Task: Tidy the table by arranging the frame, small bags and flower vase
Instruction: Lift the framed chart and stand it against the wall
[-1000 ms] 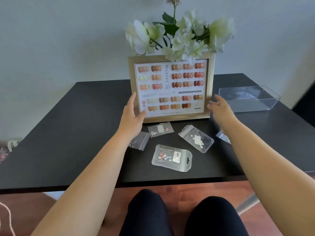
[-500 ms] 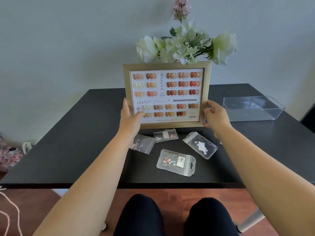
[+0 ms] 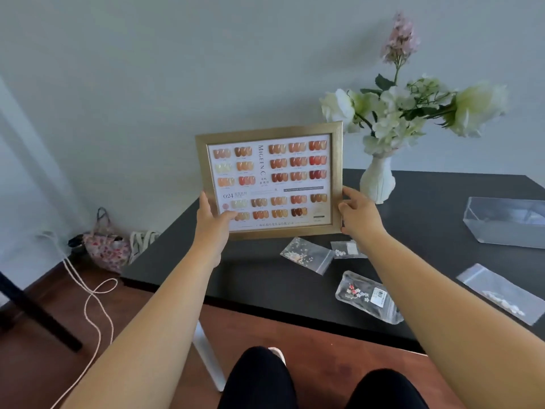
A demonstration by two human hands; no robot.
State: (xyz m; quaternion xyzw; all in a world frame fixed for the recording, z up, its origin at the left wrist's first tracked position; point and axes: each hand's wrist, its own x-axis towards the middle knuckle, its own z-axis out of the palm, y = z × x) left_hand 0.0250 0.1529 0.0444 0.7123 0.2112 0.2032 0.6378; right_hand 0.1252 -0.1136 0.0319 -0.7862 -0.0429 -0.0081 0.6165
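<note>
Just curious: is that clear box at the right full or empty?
Empty, as far as it shows. The clear box lets its base and the table show through, but the picture's edge cuts off its right part.

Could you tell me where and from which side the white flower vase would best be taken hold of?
Grip the flower vase around its narrow neck or upper body, just under the blooms, coming in level from the front right. It stands upright near the table's back edge; the frame fills the space to its left, and the wide flowers block any approach from above. The body widens downward, so a wrap higher up probably holds best.
</note>
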